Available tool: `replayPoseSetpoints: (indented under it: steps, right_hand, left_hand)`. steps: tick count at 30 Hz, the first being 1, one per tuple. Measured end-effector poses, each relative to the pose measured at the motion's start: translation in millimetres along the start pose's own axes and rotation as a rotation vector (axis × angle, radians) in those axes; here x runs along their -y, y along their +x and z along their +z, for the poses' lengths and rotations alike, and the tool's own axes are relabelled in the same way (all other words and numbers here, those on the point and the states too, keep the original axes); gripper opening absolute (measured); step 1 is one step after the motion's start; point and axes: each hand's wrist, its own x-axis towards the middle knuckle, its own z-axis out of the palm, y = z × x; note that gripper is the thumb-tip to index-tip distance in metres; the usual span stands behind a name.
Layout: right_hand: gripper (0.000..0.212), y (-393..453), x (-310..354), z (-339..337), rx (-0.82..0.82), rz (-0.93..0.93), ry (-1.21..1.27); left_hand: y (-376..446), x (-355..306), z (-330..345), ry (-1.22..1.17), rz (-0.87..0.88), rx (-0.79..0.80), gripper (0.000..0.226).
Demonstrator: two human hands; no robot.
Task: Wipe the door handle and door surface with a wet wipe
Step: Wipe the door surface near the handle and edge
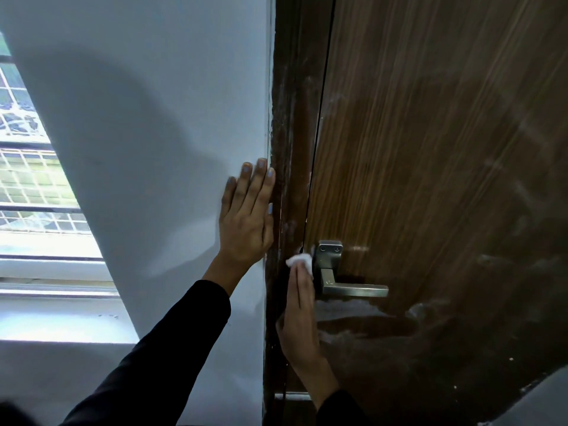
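Head view: wiping beside the handle plate

Right hand (299, 309) pinching wet wipe (299, 260) in closed fingers, pressed at nine o'clock of door handle (353, 289). Left hand (247, 216) flat, fingers spread, on wall (138, 118). Best pressed firmly, worked around plate, then along lever, then across door (445, 149).

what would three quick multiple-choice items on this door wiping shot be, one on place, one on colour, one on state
1. Where is the left hand?
A. flat on the pale wall
B. on the lever
C. on the window

2. What colour is the crumpled wet wipe?
A. blue
B. white
C. yellow

3. How does the brushed metal lever door handle stand?
A. pointing straight down
B. removed
C. level, pointing right

Answers:
1 A, palm and fingers spread on the pale wall beside the frame.
2 B, white wad under the right hand fingertips.
3 C, lever lies horizontal on the brown wood-grain door.
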Motion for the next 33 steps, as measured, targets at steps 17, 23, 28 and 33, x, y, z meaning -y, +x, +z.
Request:
replayPoseSetpoints:
  steps: [17, 23, 28, 33]
  right_hand:
    - [0.093, 43, 45, -21, -0.181, 0.182, 0.170]
    - [0.088, 43, 39, -18, -0.184, 0.137, 0.129]
    - [0.071, 68, 43, -34, -0.216, 0.008, 0.073]
    - [0.071, 162, 73, -100, -0.313, -0.140, -0.066]
  left_hand:
    - [-6, -9, 4, -0.021, -0.082, 0.004, 0.057]
    - [-9, -11, 4, -0.036, -0.089, 0.013, 0.055]
    - [-11, -10, 10, -0.033, -0.094, -0.002, 0.058]
    - [-12, -13, 12, -0.052, -0.104, -0.026, 0.056]
